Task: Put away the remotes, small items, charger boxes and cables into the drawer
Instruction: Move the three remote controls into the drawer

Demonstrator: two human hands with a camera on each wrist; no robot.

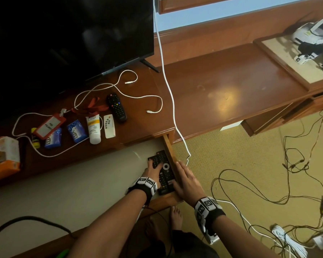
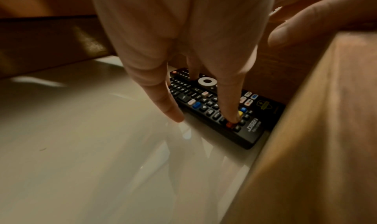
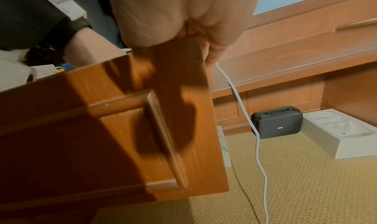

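Observation:
The drawer (image 1: 101, 175) is pulled out, showing a pale bottom. Two black remotes lie side by side against its right wall (image 1: 169, 148): one with a white ring (image 1: 166, 166), and a left one (image 1: 151, 159). My left hand (image 1: 153, 167) lies on the left remote. In the left wrist view, the left hand (image 2: 204, 116) presses a straight finger on the buttons of the near remote (image 2: 206, 103), its thumb beside the remote on the drawer bottom. My right hand (image 1: 185, 178) rests flat along the right wall, thumb inside. In the right wrist view, the right hand (image 3: 183, 18) sits on the drawer's corner (image 3: 179, 66).
On the cabinet top lie a black remote (image 1: 117, 108), a small white remote (image 1: 109, 126), a white tube (image 1: 94, 130), two blue packets (image 1: 76, 131), a red badge holder (image 1: 49, 125), white cables (image 1: 138, 95) and an orange box (image 1: 3, 155). A TV (image 1: 63, 34) stands behind. A long white cable (image 1: 168, 86) hangs beside the drawer.

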